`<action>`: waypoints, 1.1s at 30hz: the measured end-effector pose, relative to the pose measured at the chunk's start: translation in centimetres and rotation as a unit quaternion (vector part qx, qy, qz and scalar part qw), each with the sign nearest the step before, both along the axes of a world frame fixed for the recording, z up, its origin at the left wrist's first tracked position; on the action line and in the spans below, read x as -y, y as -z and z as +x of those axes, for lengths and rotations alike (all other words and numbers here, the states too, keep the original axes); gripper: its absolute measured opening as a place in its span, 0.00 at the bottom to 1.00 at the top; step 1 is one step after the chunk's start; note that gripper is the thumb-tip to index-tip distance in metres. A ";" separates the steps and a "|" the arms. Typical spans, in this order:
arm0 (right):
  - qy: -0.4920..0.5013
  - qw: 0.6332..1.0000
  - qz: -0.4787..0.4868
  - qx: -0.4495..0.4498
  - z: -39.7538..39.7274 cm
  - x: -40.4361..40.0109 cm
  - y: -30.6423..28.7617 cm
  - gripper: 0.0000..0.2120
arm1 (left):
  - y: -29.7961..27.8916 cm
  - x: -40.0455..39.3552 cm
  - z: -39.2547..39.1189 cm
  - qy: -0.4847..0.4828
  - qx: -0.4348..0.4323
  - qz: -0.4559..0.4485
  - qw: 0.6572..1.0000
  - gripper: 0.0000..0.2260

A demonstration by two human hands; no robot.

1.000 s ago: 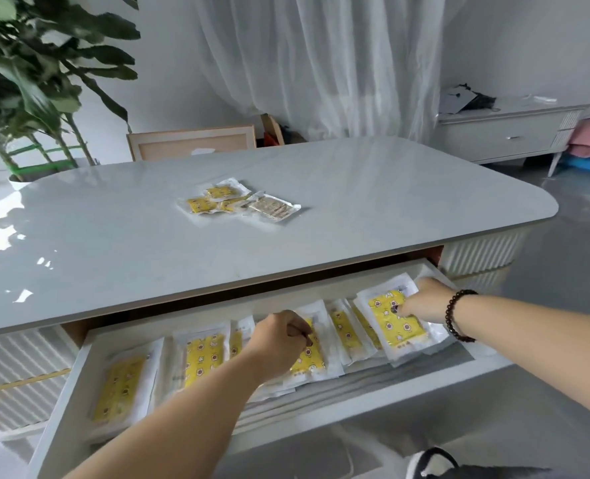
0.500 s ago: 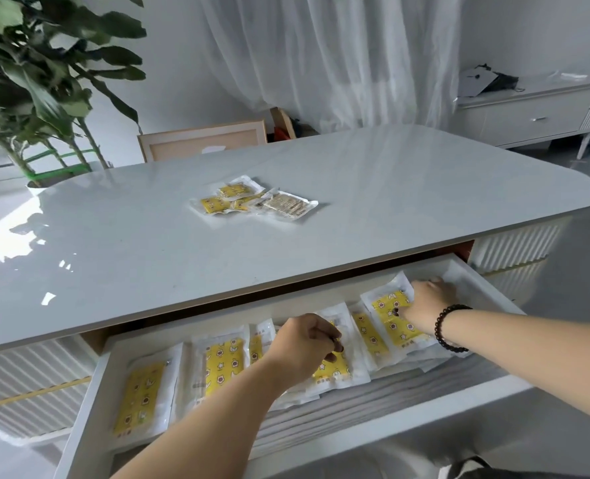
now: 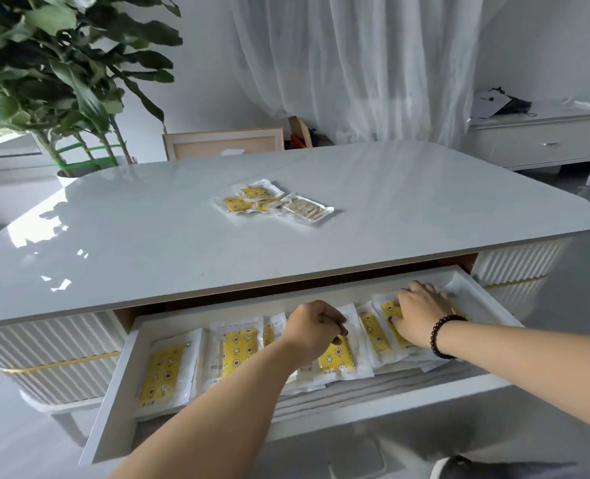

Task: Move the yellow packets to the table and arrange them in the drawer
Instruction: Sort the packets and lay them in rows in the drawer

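While the drawer (image 3: 113,402) stands pulled out from under the near edge of the table (image 3: 148,236), both hands reach into it. The left hand (image 3: 316,328) has its fingers curled, knuckles up, over a packet (image 3: 338,359) near the middle of the drawer; it seems to pinch the top edge of that packet, though the fingertips are partly hidden. The right hand (image 3: 419,314), with a dark bead bracelet (image 3: 442,335) on its wrist, lies flat with fingers spread, pressing on the overlapping packets (image 3: 376,335) toward the right end of the drawer. Yellow packets lie in a row along the drawer floor: one (image 3: 165,375) near its left end, another (image 3: 236,347) just beside it, then several overlapping ones running rightward under the hands. On the table top, around its middle, a small cluster of packets (image 3: 248,200) sits in a loose pile, with a paler packet (image 3: 303,210) touching its right side. Beyond the far left corner stands a plant (image 3: 61,74), and a chair back (image 3: 222,143) shows past the far edge.
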State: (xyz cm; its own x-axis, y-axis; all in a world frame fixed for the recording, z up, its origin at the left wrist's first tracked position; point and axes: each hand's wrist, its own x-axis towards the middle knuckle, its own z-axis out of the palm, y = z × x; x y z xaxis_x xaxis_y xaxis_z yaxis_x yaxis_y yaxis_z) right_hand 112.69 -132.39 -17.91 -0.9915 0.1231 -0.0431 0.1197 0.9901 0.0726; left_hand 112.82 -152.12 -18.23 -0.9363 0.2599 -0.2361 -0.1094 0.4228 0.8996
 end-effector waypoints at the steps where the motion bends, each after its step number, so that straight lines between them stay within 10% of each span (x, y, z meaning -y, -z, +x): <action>1: -0.021 1.000 -0.008 -0.001 0.3 0.3 -0.4 0.15 | -0.2 0.2 0.1 -0.009 -0.001 0.005 1.000 0.11; 20: -0.084 0.963 -0.206 -0.154 -3.4 7.1 -10.6 0.05 | -9.6 9.1 -2.9 -0.132 -0.137 0.028 0.981 0.10; 26: -0.058 0.973 -0.172 -0.143 -7.5 8.0 -8.3 0.13 | -8.3 13.0 -7.5 -0.304 -0.026 0.306 0.902 0.10; 33: -0.160 0.897 -0.251 -0.327 -12.4 10.6 -7.1 0.06 | -7.3 14.4 -13.6 -0.349 -0.084 0.358 0.862 0.14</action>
State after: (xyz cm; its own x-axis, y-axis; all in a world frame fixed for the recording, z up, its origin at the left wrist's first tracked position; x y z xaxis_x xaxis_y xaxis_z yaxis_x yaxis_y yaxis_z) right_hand 100.26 -142.97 -10.78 -0.8056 -0.0449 0.5908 -0.3227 0.8695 -0.3740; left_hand 99.23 -166.53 -10.92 -0.9292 -0.3570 -0.0955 0.0440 -0.3635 0.9306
